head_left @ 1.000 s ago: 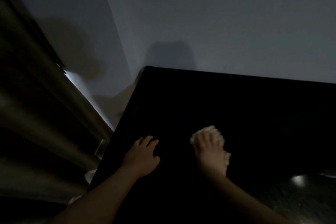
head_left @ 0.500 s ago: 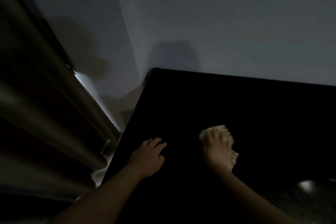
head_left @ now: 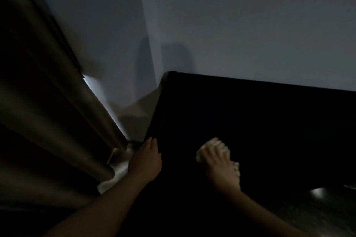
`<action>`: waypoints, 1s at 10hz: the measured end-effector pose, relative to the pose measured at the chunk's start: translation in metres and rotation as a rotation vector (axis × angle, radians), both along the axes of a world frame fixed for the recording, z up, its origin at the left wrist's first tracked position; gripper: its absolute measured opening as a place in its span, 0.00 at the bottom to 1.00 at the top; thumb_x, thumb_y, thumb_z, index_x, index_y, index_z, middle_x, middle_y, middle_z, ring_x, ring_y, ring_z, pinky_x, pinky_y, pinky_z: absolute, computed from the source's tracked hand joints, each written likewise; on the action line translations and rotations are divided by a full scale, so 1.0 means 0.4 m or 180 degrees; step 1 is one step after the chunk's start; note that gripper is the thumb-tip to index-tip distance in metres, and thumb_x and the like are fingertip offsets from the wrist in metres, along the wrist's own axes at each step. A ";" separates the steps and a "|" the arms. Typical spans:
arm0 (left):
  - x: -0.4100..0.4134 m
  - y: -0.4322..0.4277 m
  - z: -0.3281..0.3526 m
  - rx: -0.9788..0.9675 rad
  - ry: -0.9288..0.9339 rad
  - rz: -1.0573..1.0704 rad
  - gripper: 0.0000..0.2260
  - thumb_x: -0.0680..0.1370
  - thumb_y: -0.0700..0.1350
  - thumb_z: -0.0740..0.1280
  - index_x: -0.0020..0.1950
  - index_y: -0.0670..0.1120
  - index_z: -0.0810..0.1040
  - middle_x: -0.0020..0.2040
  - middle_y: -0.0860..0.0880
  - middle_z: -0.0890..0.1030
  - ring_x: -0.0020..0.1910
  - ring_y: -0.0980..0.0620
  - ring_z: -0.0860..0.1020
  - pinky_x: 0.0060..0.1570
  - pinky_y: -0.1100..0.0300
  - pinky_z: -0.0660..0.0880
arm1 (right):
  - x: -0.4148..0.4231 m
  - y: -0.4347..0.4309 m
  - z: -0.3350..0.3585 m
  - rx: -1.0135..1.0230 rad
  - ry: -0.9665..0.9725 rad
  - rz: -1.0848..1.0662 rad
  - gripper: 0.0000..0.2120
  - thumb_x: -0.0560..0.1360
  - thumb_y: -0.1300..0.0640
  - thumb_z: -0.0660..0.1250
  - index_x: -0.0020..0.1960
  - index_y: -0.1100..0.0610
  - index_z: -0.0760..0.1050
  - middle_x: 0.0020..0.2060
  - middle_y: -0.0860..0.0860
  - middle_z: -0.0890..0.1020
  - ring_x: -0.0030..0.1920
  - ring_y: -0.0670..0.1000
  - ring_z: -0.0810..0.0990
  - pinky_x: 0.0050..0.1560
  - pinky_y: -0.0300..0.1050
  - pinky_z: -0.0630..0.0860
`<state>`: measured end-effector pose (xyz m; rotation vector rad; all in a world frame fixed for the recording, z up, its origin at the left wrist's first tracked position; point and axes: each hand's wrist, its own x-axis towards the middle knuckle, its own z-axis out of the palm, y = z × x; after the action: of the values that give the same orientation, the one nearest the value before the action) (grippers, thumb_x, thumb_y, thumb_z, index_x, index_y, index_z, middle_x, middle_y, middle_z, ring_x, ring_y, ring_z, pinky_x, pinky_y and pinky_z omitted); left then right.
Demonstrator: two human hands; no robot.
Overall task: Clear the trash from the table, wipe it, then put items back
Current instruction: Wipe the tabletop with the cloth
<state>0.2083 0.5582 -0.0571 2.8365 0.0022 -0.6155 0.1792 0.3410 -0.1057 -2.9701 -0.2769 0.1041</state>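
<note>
The scene is very dark. A black table [head_left: 260, 113] fills the right half of the head view, pushed into a room corner. My right hand [head_left: 217, 161] lies on top of a pale crumpled cloth [head_left: 224, 147] and presses it onto the tabletop near the middle. The cloth shows past my fingertips and at the right of my palm. My left hand [head_left: 146, 158] rests flat with straight fingers at the table's left edge.
Dark curtain folds [head_left: 48, 111] hang at the left, with a bright slit of light [head_left: 100, 98] beside them. Grey walls [head_left: 231, 25] meet behind the table. A small glare spot [head_left: 317, 191] shines on the tabletop at the right. Pale floor shows left of the table.
My left hand has slid left from the tabletop to the table's left edge. The right hand with the cloth has kept nearly the same spot on the table. The view has shifted slightly.
</note>
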 end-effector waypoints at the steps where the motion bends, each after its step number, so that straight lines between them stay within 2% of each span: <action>1: 0.008 0.016 -0.014 0.0126 0.0043 -0.0047 0.24 0.83 0.48 0.51 0.77 0.41 0.52 0.78 0.44 0.51 0.76 0.46 0.54 0.71 0.55 0.58 | -0.051 0.020 -0.014 -0.0217 -0.0051 0.1191 0.28 0.70 0.47 0.53 0.70 0.50 0.63 0.67 0.52 0.67 0.64 0.57 0.69 0.70 0.52 0.63; 2: 0.009 0.029 -0.013 0.0128 0.0117 -0.0248 0.23 0.83 0.47 0.51 0.77 0.41 0.52 0.79 0.45 0.49 0.77 0.46 0.53 0.71 0.55 0.59 | 0.026 -0.043 0.030 -0.0552 -0.0135 0.0970 0.29 0.70 0.48 0.61 0.69 0.51 0.61 0.68 0.56 0.70 0.66 0.57 0.70 0.61 0.61 0.72; 3: 0.007 0.048 -0.012 0.0176 0.0112 -0.0453 0.23 0.83 0.45 0.51 0.77 0.41 0.52 0.79 0.45 0.48 0.77 0.47 0.50 0.73 0.55 0.57 | 0.114 -0.088 0.040 0.0061 0.0339 -0.0333 0.24 0.81 0.52 0.54 0.75 0.50 0.53 0.77 0.53 0.53 0.76 0.56 0.50 0.73 0.55 0.51; 4: 0.011 0.054 -0.016 0.0040 0.0055 -0.0368 0.23 0.83 0.44 0.52 0.77 0.42 0.54 0.79 0.46 0.50 0.77 0.48 0.53 0.72 0.55 0.57 | 0.129 -0.007 0.050 0.0255 0.0397 -0.1044 0.23 0.80 0.53 0.42 0.74 0.50 0.57 0.76 0.54 0.54 0.76 0.58 0.51 0.73 0.55 0.50; 5: 0.018 0.056 -0.017 -0.0096 -0.0053 -0.0180 0.21 0.83 0.43 0.53 0.76 0.43 0.58 0.78 0.45 0.55 0.76 0.46 0.57 0.72 0.53 0.57 | 0.061 0.105 -0.001 -0.0027 0.0349 0.0185 0.24 0.72 0.51 0.46 0.65 0.54 0.65 0.66 0.60 0.68 0.63 0.62 0.73 0.64 0.55 0.68; 6: 0.017 0.056 -0.012 -0.0131 -0.0022 -0.0147 0.21 0.83 0.43 0.53 0.76 0.44 0.58 0.78 0.46 0.56 0.75 0.47 0.59 0.72 0.53 0.58 | -0.046 0.144 0.014 -0.0275 -0.0100 0.1511 0.30 0.70 0.47 0.53 0.72 0.50 0.61 0.64 0.48 0.76 0.62 0.55 0.76 0.63 0.52 0.64; 7: 0.009 0.061 -0.020 -0.0039 -0.0441 -0.0149 0.23 0.81 0.48 0.46 0.74 0.46 0.66 0.75 0.48 0.63 0.73 0.50 0.64 0.70 0.56 0.62 | 0.048 0.042 0.014 -0.0757 -0.0036 0.1552 0.34 0.67 0.45 0.63 0.72 0.50 0.62 0.63 0.49 0.77 0.62 0.53 0.70 0.59 0.52 0.74; 8: 0.012 0.062 -0.006 -0.0077 -0.0642 -0.0451 0.22 0.79 0.45 0.48 0.65 0.44 0.76 0.70 0.45 0.70 0.72 0.48 0.65 0.70 0.58 0.64 | 0.134 -0.045 0.059 -0.0250 0.0497 0.0072 0.30 0.74 0.38 0.59 0.72 0.51 0.61 0.72 0.58 0.64 0.72 0.59 0.61 0.67 0.60 0.65; 9: 0.024 0.052 -0.005 -0.0048 -0.0521 -0.1056 0.22 0.78 0.39 0.47 0.60 0.35 0.77 0.66 0.36 0.72 0.70 0.37 0.65 0.69 0.52 0.65 | 0.153 -0.022 0.058 0.0274 0.0513 -0.0926 0.23 0.82 0.48 0.46 0.76 0.48 0.53 0.77 0.56 0.47 0.77 0.58 0.46 0.73 0.52 0.48; 10: 0.021 0.067 -0.016 0.0465 -0.0289 -0.1155 0.26 0.80 0.43 0.40 0.71 0.39 0.67 0.76 0.44 0.60 0.77 0.46 0.52 0.73 0.55 0.56 | 0.114 0.080 0.009 0.0115 0.0085 -0.0117 0.23 0.75 0.51 0.48 0.65 0.58 0.66 0.65 0.62 0.63 0.62 0.65 0.73 0.63 0.56 0.69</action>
<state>0.2166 0.5852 -0.0636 3.0281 -0.5133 -0.5751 0.2248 0.3729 -0.1022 -2.9340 -0.2184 0.1329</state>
